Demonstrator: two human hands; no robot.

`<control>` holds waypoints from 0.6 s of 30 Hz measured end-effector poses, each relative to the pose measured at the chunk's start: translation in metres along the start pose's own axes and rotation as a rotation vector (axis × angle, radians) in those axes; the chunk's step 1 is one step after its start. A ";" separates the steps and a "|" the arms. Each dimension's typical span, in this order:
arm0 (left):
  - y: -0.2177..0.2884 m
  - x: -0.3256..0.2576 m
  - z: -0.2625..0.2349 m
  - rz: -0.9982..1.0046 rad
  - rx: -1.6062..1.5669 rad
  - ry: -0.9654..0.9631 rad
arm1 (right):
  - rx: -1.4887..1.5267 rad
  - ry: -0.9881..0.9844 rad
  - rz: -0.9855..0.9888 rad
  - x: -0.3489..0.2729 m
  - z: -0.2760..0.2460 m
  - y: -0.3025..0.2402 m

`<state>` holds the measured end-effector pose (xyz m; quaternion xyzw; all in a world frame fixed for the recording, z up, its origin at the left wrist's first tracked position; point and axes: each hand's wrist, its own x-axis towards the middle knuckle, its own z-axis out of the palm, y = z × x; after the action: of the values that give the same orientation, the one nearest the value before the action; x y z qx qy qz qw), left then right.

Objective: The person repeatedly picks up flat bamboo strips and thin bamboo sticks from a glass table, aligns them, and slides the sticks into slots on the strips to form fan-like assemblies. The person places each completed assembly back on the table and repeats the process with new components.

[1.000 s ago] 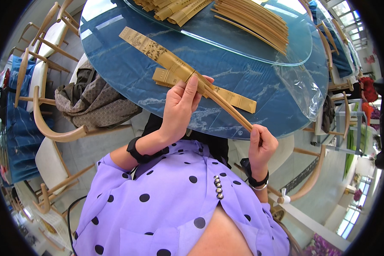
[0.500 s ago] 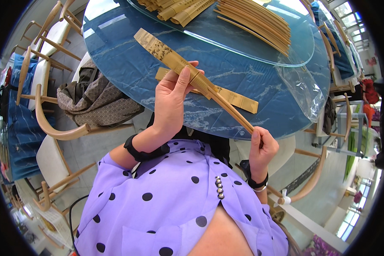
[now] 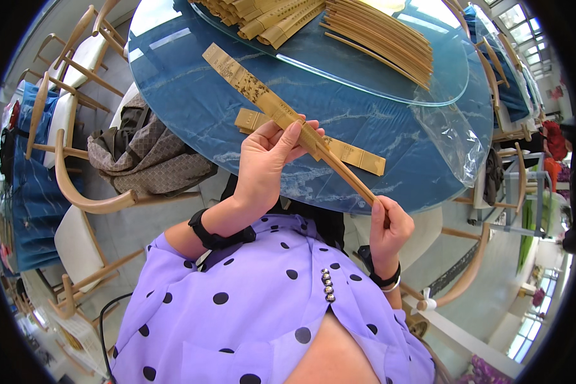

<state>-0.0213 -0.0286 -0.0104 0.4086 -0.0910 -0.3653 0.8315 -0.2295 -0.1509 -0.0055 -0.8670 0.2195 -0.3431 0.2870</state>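
Note:
My left hand (image 3: 267,157) pinches a gold paper chopstick sleeve (image 3: 249,86) near its lower end, thumb on top. Out of that end come wooden chopsticks (image 3: 345,171), slanting down to the right. My right hand (image 3: 390,227) is closed on their far ends, fingers curled round the tips. The part of the chopsticks inside the sleeve is hidden. Under the held sleeve, another gold sleeve (image 3: 358,157) lies flat on the table, partly covered by my left hand.
On the glass turntable (image 3: 365,91) lie a pile of gold sleeves (image 3: 281,24) and a row of bare chopsticks (image 3: 381,41). A clear plastic bag (image 3: 453,137) rests at the right of the blue table (image 3: 192,89). A patterned bag (image 3: 141,153) sits on a chair at left.
My left hand has slid a little down and right along the sleeve, toward the chopsticks. My right hand still grips the chopstick ends, shifted only slightly.

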 end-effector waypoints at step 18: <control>-0.001 0.006 0.007 0.009 -0.014 -0.041 | 0.036 0.012 0.025 0.003 0.001 0.003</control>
<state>-0.0213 -0.0374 -0.0075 0.3950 -0.1073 -0.3702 0.8339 -0.2272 -0.1547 -0.0072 -0.8569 0.2258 -0.3487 0.3052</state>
